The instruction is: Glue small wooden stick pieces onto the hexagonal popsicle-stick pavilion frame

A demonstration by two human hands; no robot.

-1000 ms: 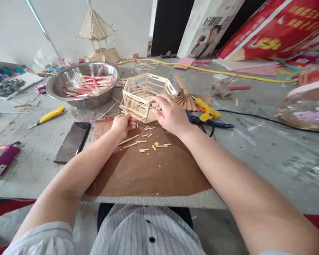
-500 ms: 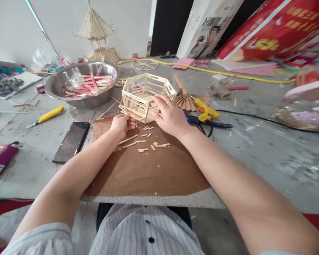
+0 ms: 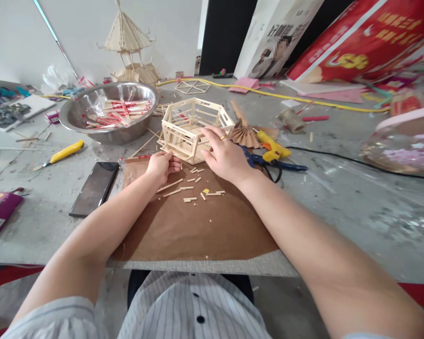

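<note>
A hexagonal wooden stick frame [image 3: 184,153] with railed sides stands at the far edge of a brown sheet [image 3: 198,230]. My left hand [image 3: 162,167] pinches the near left edge of its base, fingers curled. My right hand [image 3: 228,155], a ring on one finger, grips the frame's near right side, with the index finger on the top rail and the thumb lower down; the other fingertips are hidden. Short cut stick pieces [image 3: 187,188] lie scattered on the sheet in front of the frame.
A steel bowl [image 3: 109,136] of red-and-white packets stands back left, a stick pagoda [image 3: 127,37] behind it. A yellow utility knife [image 3: 67,151] and a phone [image 3: 94,189] lie left. Right of the frame are a yellow-and-blue glue gun [image 3: 273,148], its black cord, and a folded paper fan [image 3: 245,134].
Both hands keep their places on the frame, and it has not visibly moved. Only the camera view has shifted slightly.
</note>
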